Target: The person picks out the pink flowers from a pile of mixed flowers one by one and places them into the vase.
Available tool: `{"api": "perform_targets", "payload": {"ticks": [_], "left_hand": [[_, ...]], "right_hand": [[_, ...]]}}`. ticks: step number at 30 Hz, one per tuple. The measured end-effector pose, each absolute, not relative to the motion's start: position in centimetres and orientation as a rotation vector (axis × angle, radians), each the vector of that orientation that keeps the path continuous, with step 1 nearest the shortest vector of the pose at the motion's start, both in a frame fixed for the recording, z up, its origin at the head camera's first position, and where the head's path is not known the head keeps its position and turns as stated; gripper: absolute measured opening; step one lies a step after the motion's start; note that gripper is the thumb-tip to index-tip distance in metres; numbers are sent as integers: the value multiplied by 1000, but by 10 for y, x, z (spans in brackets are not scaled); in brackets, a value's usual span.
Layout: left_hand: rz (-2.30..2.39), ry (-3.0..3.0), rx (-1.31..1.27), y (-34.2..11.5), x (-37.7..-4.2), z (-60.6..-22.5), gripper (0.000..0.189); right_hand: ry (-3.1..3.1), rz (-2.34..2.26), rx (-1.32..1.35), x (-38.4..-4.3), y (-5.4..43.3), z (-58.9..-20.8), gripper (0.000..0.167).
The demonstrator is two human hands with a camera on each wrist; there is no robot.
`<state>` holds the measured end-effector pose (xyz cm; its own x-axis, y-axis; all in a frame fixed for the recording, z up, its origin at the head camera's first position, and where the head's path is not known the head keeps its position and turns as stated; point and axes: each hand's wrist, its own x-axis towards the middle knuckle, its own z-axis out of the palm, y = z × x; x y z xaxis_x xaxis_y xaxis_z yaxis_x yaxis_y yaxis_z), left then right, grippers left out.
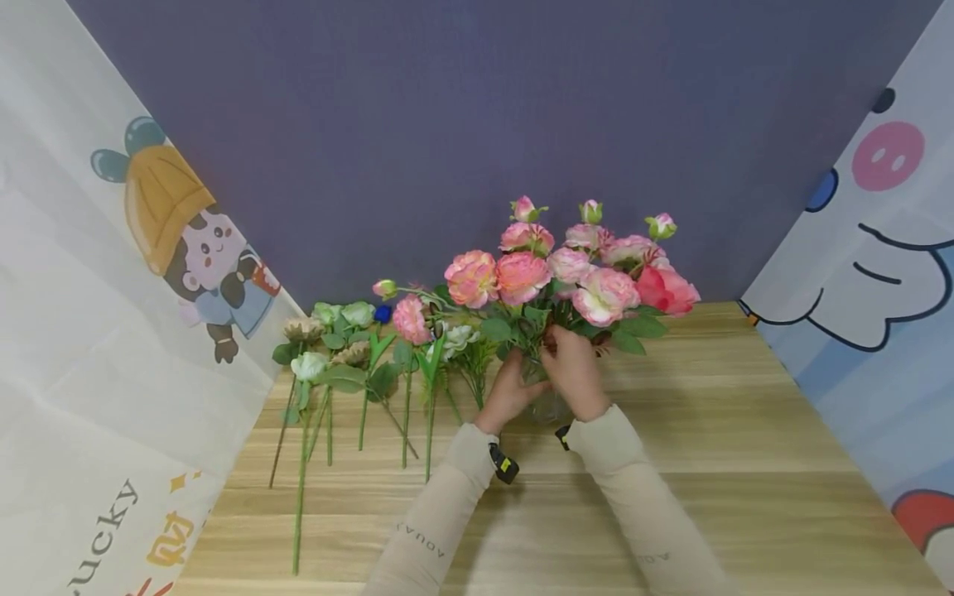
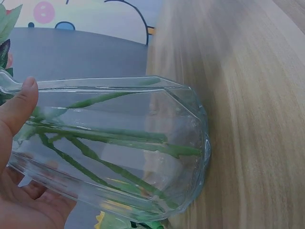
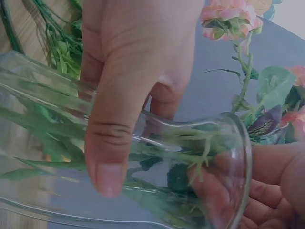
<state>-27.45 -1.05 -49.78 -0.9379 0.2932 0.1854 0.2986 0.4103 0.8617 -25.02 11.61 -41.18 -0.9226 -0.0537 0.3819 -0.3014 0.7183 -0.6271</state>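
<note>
A clear faceted glass vase (image 2: 119, 114) stands on the wooden table, several green stems (image 2: 119, 140) inside it. My left hand (image 1: 513, 389) grips the vase below its mouth, thumb (image 3: 109, 157) on one side and fingers round the other. At the vase rim (image 3: 245, 157), my right hand (image 1: 575, 374) has its fingers curled in among the stems and leaves, pinching stems at the mouth. Pink and coral artificial flowers (image 1: 604, 294) fan out above both hands, a red bloom (image 1: 666, 290) at the right.
Left of the vase lie loose artificial stems: pale green roses (image 1: 309, 366), brownish blooms (image 1: 301, 329), white flowers (image 1: 458, 339) and a small blue one (image 1: 383, 314). A dark panel (image 1: 477, 124) rises behind the table (image 1: 745, 463). Printed cloths (image 1: 879, 273) hang on both sides.
</note>
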Motion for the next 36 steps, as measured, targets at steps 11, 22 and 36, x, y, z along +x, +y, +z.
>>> {"api": "perform_targets", "payload": {"ticks": [11,22,36], "left_hand": [[-1595,-2551,-625,-11,-277,-495,70],[-1617,-2569,-608,-14,-275,-493,76],[-1635,-2524,-691,-14,-278,-498,71]], "right_hand": [[-2618,912,271,-251,108,-407,11],[-2734,869,298,-254,107,-399,19],[-2460,924,317,-243,108,-418,26]]}}
